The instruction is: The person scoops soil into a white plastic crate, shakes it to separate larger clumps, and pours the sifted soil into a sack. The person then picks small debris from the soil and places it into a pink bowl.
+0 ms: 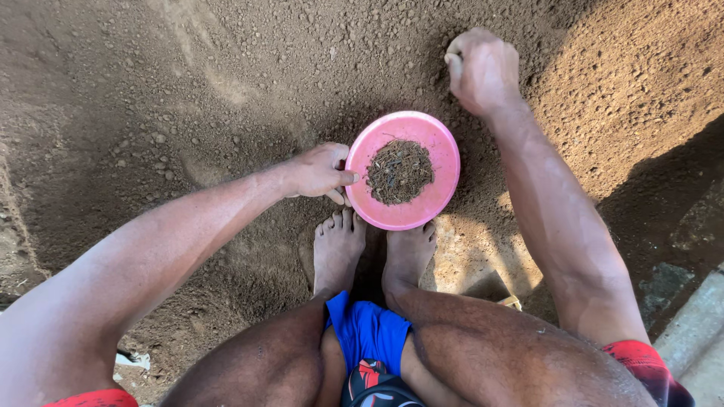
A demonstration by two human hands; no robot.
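A round pink plate (443,151) lies on loose brown soil just beyond my bare feet (373,252). A small heap of dark roots and plant scraps (399,171) sits in its middle. My left hand (320,172) grips the plate's left rim, thumb on top. My right hand (483,69) is farther out, above and to the right of the plate, its fingers curled down into the soil; what they pinch is hidden.
Crumbly brown soil (226,98) with small clods covers the ground all around. A pale concrete edge (697,332) runs along the bottom right corner. I am squatting, knees and blue shorts (367,332) at the bottom.
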